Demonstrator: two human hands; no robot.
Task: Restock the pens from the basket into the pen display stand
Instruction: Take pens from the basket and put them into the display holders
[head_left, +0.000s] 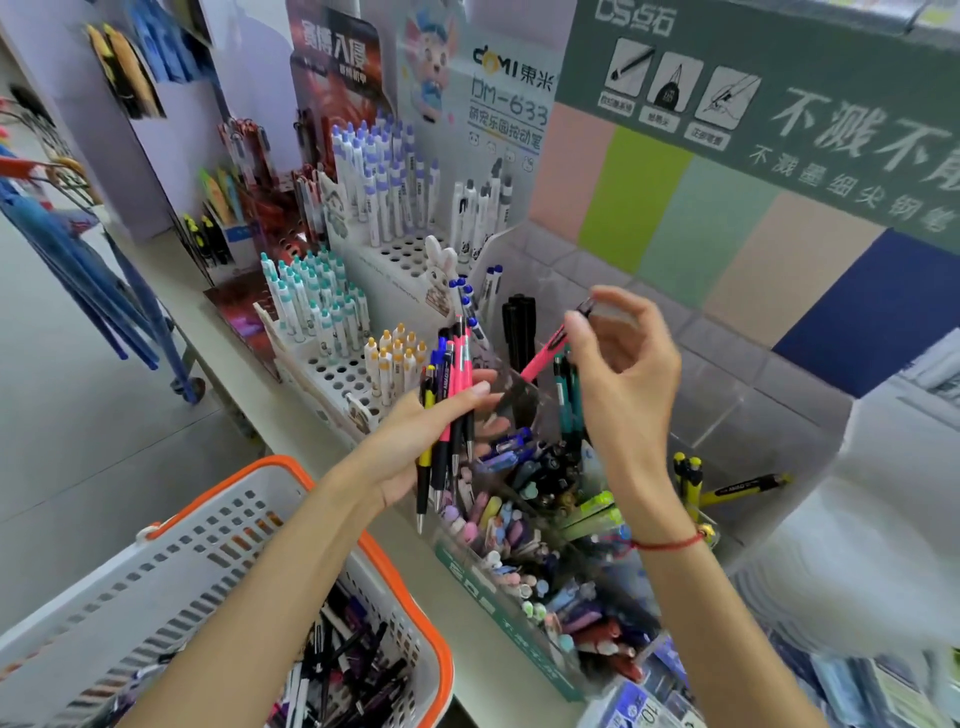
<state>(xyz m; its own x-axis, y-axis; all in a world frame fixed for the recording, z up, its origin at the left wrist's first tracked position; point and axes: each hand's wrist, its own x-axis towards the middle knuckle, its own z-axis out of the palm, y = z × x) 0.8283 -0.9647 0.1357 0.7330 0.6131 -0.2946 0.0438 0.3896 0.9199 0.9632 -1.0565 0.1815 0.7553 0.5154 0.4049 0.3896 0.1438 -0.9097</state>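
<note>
My left hand grips a bundle of pens, pink, blue, black and one yellow, held upright with tips down. My right hand pinches the top of a single pink pen, which slants down into a compartment of the clear pen display stand beside several teal pens. The stand's lower compartments hold many mixed pens. The white basket with an orange rim sits at the lower left, with several dark pens lying in its bottom.
Tiered white hole racks with capped white pens stand to the left of the display stand. A bunny figure and advert boards rise behind them. Yellow pens stand at the stand's right. Blue cart legs are on the floor at far left.
</note>
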